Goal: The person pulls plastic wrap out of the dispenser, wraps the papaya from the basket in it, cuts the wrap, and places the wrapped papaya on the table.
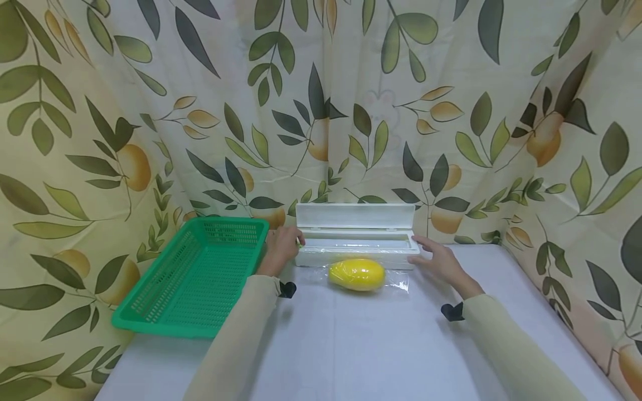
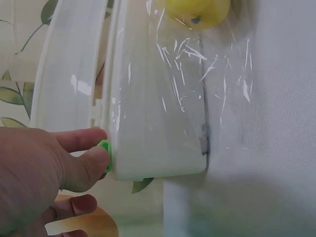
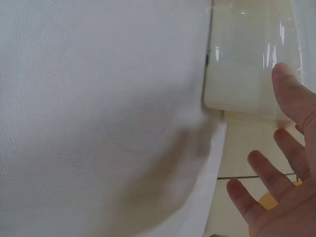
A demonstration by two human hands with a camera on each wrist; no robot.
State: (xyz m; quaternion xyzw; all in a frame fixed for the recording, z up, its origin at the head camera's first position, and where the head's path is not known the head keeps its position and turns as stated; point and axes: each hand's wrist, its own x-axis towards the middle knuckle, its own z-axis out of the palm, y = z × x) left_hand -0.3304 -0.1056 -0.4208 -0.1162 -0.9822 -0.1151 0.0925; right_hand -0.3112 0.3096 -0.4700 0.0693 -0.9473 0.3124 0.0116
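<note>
A white cling film dispenser (image 1: 353, 259) stands at the table's far side, its lid (image 1: 355, 216) tipped up behind it. Clear film (image 2: 168, 94) runs over its front and covers a yellow mango-shaped fruit (image 1: 356, 274) lying before it. At the dispenser's left end my left hand (image 1: 282, 249) pinches a small green slide cutter (image 2: 105, 155) between thumb and forefinger. My right hand (image 1: 442, 264) is at the right end, its thumb (image 3: 291, 94) against the box's front and its other fingers spread, fairly straight, beside the end.
To the left of the dispenser a green plastic basket (image 1: 200, 284) sits on the white-covered table (image 1: 361, 345). A leaf-and-fruit patterned curtain (image 1: 321, 111) hangs behind and along both sides. Dark wrist straps (image 1: 452, 312) show at both sleeves.
</note>
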